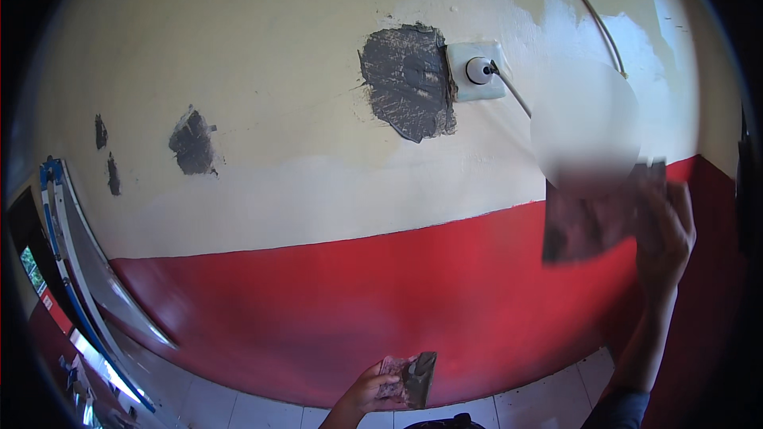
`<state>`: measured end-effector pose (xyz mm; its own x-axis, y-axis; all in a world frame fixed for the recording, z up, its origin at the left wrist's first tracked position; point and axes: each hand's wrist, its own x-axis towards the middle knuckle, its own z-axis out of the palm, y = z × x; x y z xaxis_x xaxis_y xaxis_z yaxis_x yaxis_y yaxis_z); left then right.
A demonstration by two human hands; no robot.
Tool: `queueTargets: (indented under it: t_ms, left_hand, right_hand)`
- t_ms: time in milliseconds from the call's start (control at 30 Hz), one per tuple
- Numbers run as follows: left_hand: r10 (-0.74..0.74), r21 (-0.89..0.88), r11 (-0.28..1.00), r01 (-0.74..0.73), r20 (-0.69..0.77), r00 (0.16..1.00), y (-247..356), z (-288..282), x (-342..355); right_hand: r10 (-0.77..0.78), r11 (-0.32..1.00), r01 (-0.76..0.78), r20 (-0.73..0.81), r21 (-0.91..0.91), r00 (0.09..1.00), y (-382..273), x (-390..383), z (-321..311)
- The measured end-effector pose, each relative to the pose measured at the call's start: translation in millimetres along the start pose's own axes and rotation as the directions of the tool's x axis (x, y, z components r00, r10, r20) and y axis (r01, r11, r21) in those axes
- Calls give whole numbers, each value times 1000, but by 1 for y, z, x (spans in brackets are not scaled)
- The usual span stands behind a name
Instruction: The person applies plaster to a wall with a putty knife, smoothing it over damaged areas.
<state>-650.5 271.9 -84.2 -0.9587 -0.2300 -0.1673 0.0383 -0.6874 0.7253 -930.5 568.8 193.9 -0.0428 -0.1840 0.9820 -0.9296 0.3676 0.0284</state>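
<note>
We've got the right hand [669,226] clamped on the right edge of a flat, dark scraper [584,230]; its blade extends left of the fingers, in front of the red lower wall [358,294]. Left hand [367,389], low centre, is clamped on a pinkish putty blade [417,381], grey end sticking out right of the fingers. Far wall: grey filler patch [407,83] left of the lamp mount [479,71]; blurry white globe [584,123] overlaps the scraper's top edge.

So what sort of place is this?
Probably a room under repair: dark grey patches on the cream-and-red wall, a grey-smeared flat tool in the person's left hand, and a pale tiled floor below.
</note>
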Motion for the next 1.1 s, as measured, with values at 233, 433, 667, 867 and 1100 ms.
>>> queueTargets:
  t_ms: [233, 433, 667, 867, 1100]
  left_hand:
    - [66, 88, 994, -61, -58, 996, -26, 59, 47]
    - [77, 152, 986, -70, -45, 996, -46, 99, 77]
    - [87, 151, 985, -84, -15, 996, -68, 132, 95]
    - [60, 128, 990, -57, -21, 998, -64, 72, 82]
    - [33, 27, 999, -35, 86, 996, 2, -21, 44]
  right_hand:
    - [532, 719, -597, 271, 354, 802, 80, -180, -14]
    - [757, -192, -764, 588, 616, 283, 70, -270, -15]
    - [519, -501, -712, 829, 491, 207, 70, -238, -5]
    - [279, -34, -773, 749, 633, 601, 44, -168, 38]
    - [360, 625, -490, 332, 608, 872, -113, -22, 100]
